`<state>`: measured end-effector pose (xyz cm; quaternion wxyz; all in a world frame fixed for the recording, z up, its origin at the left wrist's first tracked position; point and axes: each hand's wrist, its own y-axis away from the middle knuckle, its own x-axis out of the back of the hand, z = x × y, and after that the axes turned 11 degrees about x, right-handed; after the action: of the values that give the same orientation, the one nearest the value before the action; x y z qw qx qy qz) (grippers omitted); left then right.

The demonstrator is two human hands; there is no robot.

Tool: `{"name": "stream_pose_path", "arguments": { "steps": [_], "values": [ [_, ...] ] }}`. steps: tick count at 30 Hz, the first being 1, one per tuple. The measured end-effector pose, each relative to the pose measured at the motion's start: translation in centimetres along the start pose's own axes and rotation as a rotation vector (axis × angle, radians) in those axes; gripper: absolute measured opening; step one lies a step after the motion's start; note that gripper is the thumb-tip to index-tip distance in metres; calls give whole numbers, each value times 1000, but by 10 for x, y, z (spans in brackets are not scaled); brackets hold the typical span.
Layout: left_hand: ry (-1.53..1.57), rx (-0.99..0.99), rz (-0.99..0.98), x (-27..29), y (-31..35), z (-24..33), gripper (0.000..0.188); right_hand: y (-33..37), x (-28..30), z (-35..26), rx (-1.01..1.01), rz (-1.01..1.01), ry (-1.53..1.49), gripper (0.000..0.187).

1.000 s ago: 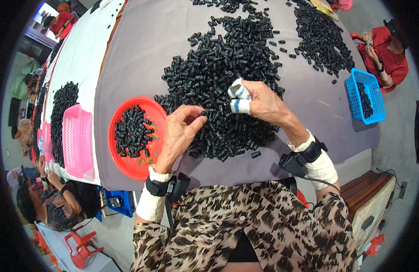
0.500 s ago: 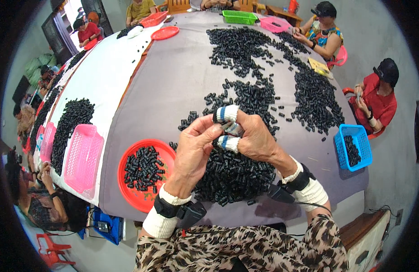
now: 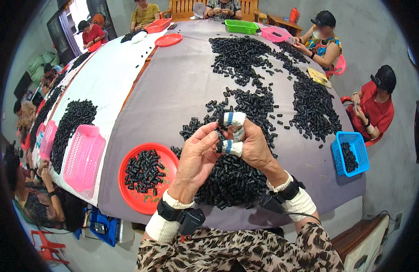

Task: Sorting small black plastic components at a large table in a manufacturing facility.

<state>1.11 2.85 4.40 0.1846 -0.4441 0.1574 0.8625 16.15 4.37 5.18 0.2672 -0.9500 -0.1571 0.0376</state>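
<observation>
My hands meet above a big heap of small black cylindrical parts. My left hand is closed, its thumb and fingertips pinching one small black part. Opposite it, my right hand is curled, with white knitted finger sleeves striped blue and black on its finger and thumb. Something greyish shows inside its grip; I cannot make out what it is. To the left of my hands, a round red tray holds more of the black parts.
Pink baskets stand at the left, a blue basket at the right edge, a green basket at the far side. More black heaps spread across the grey-covered table. Several people sit around it, one in red.
The view has shifted slightly. My hands stay together over the heap, with small finger movements; the right wrist sits a little closer to the left.
</observation>
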Motion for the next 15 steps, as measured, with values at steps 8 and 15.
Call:
{"name": "stream_pose_path", "arguments": {
  "steps": [8, 15],
  "values": [
    [-20, -29, 9, 6, 1, -7, 22, 0, 4, -13, -79, -61, 336, 42],
    [-29, -62, -3, 9, 3, -9, 21, -3, 11, -9, -177, -201, 305, 39]
  ]
}}
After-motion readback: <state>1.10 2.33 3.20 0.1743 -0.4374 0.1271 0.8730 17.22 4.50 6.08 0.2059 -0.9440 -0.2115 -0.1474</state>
